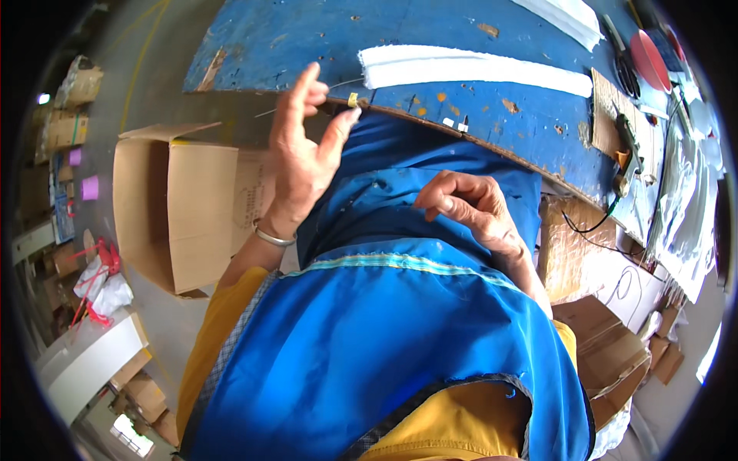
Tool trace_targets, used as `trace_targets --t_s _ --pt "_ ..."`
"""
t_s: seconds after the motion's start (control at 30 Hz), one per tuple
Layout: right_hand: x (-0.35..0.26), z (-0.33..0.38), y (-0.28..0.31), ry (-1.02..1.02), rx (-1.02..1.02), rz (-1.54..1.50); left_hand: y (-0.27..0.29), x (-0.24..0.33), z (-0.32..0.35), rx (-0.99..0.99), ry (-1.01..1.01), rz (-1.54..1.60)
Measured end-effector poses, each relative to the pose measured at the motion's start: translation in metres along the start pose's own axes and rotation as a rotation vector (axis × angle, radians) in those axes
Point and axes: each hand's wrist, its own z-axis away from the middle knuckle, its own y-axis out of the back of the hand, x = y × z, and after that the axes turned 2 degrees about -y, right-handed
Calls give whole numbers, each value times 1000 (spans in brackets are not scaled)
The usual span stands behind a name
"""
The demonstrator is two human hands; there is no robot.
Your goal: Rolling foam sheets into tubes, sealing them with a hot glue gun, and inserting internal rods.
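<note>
My left hand (304, 157) is raised beside the near left corner of a blue worktable (292, 46). Its fingers point up with the thumb spread away, and nothing shows in its grasp. A thin wire-like line (265, 114) passes behind it toward a folded white cloth strip (477, 71) lying along the table. Close to the thumb tip, a small yellow piece (353, 100) sits at the table edge. Over my blue apron (369, 323), my right hand (477, 211) is closed with curled fingers and thumb together; anything between them is hidden.
Another white cloth (565, 19) lies farther back. At right are a red bowl (650, 61), a cardboard piece (607, 115) and a gun-shaped tool (629, 150) with a cord. An open cardboard box (200, 215) stands left; another box (603, 346) is at lower right.
</note>
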Motion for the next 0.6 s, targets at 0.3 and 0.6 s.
trace_targets --t_s 0.3,0.6 --pt "-19 46 52 176 511 762 -23 -34 -45 -32 0 -26" --pt "-20 127 225 -204 1569 1256 -20 -48 -56 -324 136 -6"
